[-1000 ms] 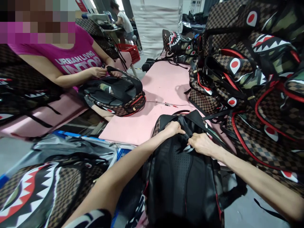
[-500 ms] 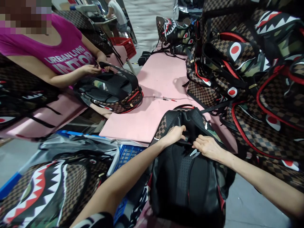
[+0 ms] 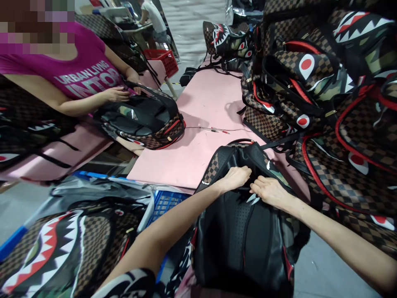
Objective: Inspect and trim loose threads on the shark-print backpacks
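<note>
A black backpack (image 3: 229, 231) with checkered and camouflage sides leans against the table edge in front of me, its smooth back panel and straps facing up. My left hand (image 3: 236, 178) is closed at the upper part of the panel, over a dark fold; what its fingers pinch is hidden. Close beside it on the right, my right hand (image 3: 267, 190) is closed around small thread snips (image 3: 253, 199), whose silver blades stick out below the fingers, pointing down and left. The fingertips of both hands nearly meet above the backpack.
Across the pink table (image 3: 214, 99), a person in a magenta shirt (image 3: 89, 62) handles another backpack (image 3: 149, 120). Pens (image 3: 217, 130) lie mid-table. Backpacks (image 3: 297, 99) are piled on the right. At lower left, a blue crate (image 3: 166, 203) stands beside a shark-mouth backpack (image 3: 52, 248).
My left hand has moved slightly right, closer to my right hand, and its fingers have curled in. The right hand with the snips stays almost in place. The other person's hands shifted slightly.
</note>
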